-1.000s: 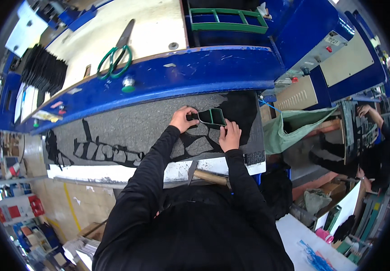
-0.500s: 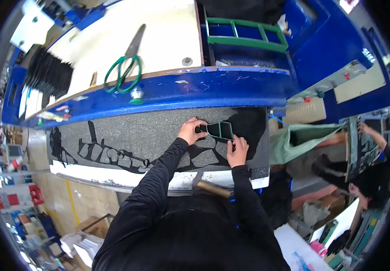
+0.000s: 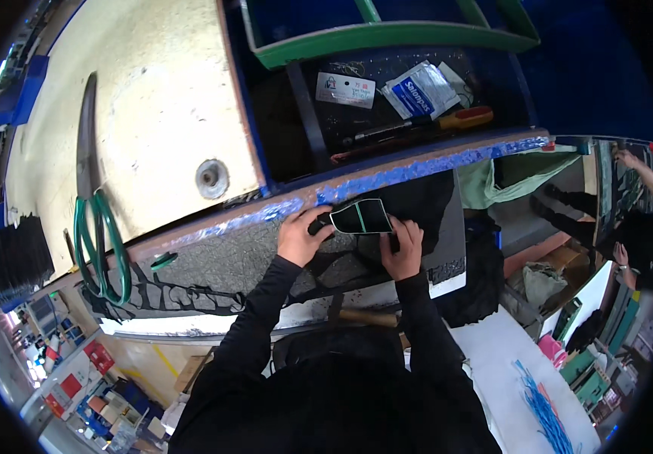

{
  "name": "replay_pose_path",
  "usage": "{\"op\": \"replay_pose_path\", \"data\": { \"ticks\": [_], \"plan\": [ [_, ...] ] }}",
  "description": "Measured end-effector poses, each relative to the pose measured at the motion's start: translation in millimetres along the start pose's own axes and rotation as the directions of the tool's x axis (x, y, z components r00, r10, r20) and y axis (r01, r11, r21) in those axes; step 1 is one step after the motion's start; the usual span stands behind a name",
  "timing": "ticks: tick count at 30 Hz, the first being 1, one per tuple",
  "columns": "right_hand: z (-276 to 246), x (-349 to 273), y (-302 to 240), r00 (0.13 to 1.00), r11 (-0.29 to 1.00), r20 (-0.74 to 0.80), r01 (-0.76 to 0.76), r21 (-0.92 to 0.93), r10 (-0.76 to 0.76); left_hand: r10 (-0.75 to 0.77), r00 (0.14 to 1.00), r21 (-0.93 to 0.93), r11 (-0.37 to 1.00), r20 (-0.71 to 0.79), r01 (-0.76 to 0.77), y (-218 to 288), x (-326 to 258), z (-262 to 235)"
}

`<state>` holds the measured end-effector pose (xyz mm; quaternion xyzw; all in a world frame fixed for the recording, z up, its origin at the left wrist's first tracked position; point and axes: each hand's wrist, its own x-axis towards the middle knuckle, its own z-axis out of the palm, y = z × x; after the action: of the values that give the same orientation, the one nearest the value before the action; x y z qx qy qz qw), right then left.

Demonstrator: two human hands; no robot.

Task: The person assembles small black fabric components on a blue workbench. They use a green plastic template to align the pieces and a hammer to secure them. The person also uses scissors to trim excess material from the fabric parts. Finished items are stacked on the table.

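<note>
Dark grey, crackle-textured board (image 3: 228, 261) with a white near edge stretches before the person. Nearest, at six o'clock from the hands, lies a wooden-handled hammer (image 3: 369, 317). Past it, both hands grip a thin-walled, pale-rimmed die with a green crossbar (image 3: 361, 217), which sits between them: the left hand (image 3: 302, 238) pinches its narrow end at nine o'clock, thumb and fingers closed, and the right hand (image 3: 404, 250) holds its corner at four o'clock between thumb and forefinger. Beneath and beside the die spreads thin black sheet material (image 3: 436, 208); whether the die touches it, I cannot tell. Beyond, toward nine o'clock, large green-handled steel scissors (image 3: 93, 191) lie on a cream panel (image 3: 164, 98). At one o'clock is a screwdriver with an orange-and-yellow handle (image 3: 466, 118); farther, at twelve, a green ladder-like frame (image 3: 394, 36). Farthest, around three o'clock, is a co-worker in black (image 3: 640, 238).
</note>
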<state>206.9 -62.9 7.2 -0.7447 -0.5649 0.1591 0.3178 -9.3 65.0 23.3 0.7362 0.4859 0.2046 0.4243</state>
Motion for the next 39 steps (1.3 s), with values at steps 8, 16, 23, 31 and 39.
{"op": "replay_pose_path", "data": {
  "ticks": [8, 16, 23, 31, 39],
  "plan": [
    [-27, 3, 8, 0.992, 0.941, 0.105, -0.095, 0.325, 0.064, -0.137, 0.982, -0.161, 0.98, -0.134, 0.115, 25, -29, -37],
    [-65, -43, 16, 0.918, 0.934, 0.396, -0.144, 0.328, 0.002, -0.377, 0.925, -0.215, 0.9, 0.048, 0.378, -32, -217, -41],
    [-26, -136, -47, 0.689, 0.952, 0.672, 0.296, 0.08, -0.271, -0.162, 0.85, 0.143, 0.954, -0.501, 0.265, -44, -287, 5],
    [-37, -117, -85, 0.765, 0.973, 0.603, 0.212, 0.093, -0.225, 0.008, 0.749, 0.27, 0.935, -0.662, 0.229, -34, -281, 18],
    [-50, -19, -277, 0.89, 0.868, 0.251, 0.249, 0.43, -0.38, 0.071, 0.849, 0.322, 0.939, -0.523, 0.12, -39, -279, 19]
  ]
}}
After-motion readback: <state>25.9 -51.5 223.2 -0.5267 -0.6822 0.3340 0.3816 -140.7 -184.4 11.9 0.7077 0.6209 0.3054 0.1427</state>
